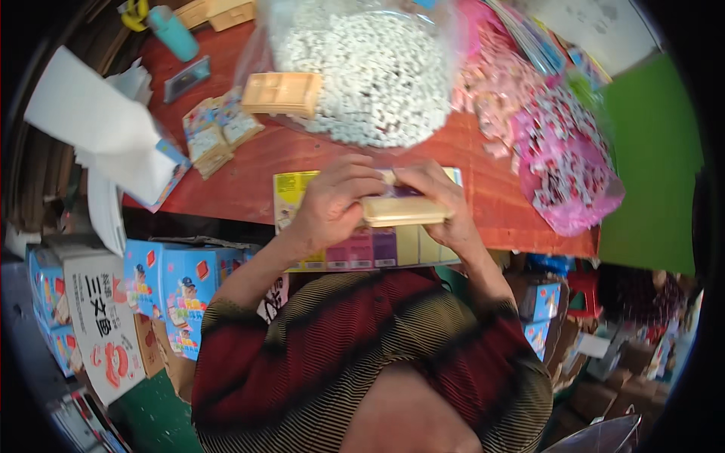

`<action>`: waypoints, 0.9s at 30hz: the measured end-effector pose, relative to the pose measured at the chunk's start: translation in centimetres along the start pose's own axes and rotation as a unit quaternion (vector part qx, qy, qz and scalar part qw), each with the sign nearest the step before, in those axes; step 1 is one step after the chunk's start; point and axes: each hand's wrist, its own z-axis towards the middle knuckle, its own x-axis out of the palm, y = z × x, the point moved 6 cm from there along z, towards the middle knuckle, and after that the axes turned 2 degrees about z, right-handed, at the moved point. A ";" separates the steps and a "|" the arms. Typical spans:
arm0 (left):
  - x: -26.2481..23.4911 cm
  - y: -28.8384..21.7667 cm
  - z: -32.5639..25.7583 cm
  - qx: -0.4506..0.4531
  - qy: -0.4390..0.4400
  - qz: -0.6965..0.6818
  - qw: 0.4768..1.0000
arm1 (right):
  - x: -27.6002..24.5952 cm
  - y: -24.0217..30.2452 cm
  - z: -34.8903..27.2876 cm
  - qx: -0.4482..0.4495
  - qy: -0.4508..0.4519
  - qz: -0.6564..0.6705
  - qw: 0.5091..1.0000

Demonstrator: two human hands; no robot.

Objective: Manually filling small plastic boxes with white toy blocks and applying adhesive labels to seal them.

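My left hand (332,204) and my right hand (436,200) both grip a flat tan plastic tray (400,211) held level over the near edge of the red table (302,158). Under my hands lies a colourful printed card (370,249) with yellow, pink and purple panels, hanging over the table edge. Just beyond my hands stands a clear bag full of small white pieces (370,68), with another tan tray (282,93) leaning against it.
A pink bag of small pieces (563,162) lies at the right. Printed packets (215,132), white paper sheets (98,121) and a teal bottle (174,32) sit at the left. Blue printed boxes (170,291) stand below the table, more cartons at the lower right.
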 end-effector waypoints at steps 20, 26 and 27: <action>-5.1 4.1 -5.6 -0.290 -0.105 0.040 0.950 | 9.3 -4.9 4.0 0.234 0.067 0.300 0.922; -8.4 7.1 -8.1 -0.432 -0.101 -0.134 0.886 | 14.0 -5.3 7.4 0.246 0.187 0.370 0.876; -9.5 7.5 -8.1 -0.431 -0.105 -0.131 0.886 | 14.6 -5.0 8.2 0.220 0.222 0.365 0.877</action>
